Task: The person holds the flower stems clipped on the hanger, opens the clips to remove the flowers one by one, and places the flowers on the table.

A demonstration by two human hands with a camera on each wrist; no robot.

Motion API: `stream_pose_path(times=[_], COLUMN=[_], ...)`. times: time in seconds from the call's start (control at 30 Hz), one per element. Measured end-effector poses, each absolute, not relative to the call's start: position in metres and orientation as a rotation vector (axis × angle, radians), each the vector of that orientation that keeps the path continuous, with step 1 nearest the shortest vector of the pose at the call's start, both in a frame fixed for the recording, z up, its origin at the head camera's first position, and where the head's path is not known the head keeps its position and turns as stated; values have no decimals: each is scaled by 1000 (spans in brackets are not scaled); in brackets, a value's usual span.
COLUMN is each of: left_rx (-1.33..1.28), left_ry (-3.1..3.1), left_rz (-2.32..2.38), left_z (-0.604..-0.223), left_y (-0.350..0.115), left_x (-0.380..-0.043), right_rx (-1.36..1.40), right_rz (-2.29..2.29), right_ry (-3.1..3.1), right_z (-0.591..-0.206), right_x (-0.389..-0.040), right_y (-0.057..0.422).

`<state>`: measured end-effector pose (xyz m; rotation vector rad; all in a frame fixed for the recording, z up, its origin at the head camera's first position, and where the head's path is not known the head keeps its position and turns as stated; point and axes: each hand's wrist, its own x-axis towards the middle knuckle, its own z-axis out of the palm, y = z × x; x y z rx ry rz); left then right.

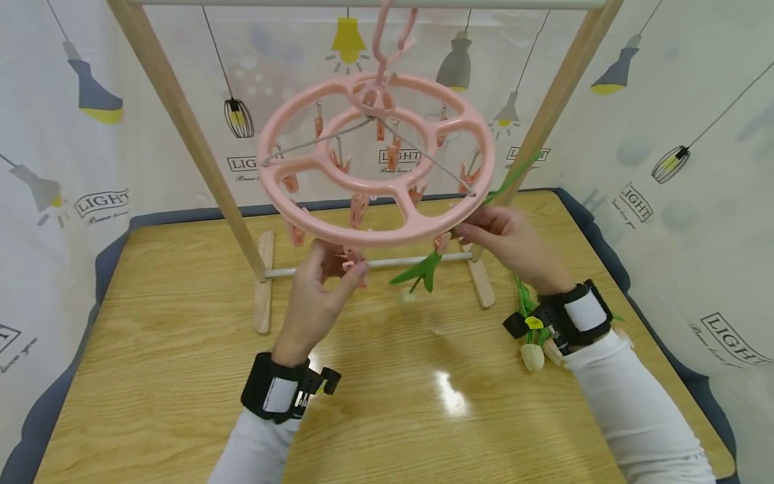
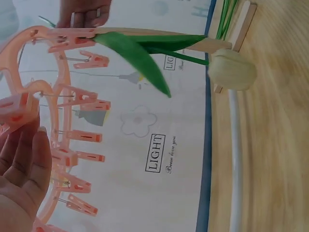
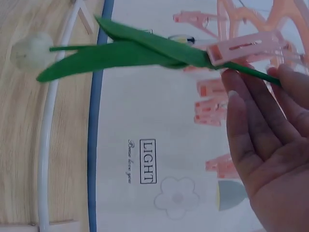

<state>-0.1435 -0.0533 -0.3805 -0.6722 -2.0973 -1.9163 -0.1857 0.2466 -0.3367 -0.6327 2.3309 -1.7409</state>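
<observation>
A white artificial tulip (image 1: 408, 294) with green leaves (image 3: 130, 55) hangs head down at a pink clothespin (image 3: 246, 47) on the front right of the round pink hanger (image 1: 375, 236). Thumb and fingers of my right hand (image 1: 514, 245) pinch its stem (image 3: 253, 73) just beside that clothespin. My left hand (image 1: 314, 296) holds another pink clothespin (image 2: 19, 108) at the hanger's front, fingers beneath it and the thumb on the near side. Nothing is seen clipped in this second clothespin.
The hanger hooks on a white bar (image 1: 484, 4) of a wooden stand (image 1: 175, 107). Several other pink clothespins (image 1: 359, 210) dangle around its rings. More white tulips (image 1: 532, 356) lie on the wooden table (image 1: 181, 376) beneath my right wrist. A printed curtain (image 1: 683, 235) stands behind.
</observation>
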Motion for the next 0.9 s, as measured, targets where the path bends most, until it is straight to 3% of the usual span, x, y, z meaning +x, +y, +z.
stream_pose_path(times=[0.37, 0.57, 0.9], left_rx=[-570, -722, -874], left_ry=[-2490, -2743, -2747], left_rz=[-1857, -1531, -1598], left_z=[-396, -388, -381], left_y=[-40, -31, -12], left_x=[-145, -144, -137], right_rx=[-747, -884, -959], right_rz=[-1745, -1681, -1609], right_ry=[2378, 2476, 2564], right_z=[-336, -337, -337], right_x=[-174, -168, -161], right_y=[230, 216, 198])
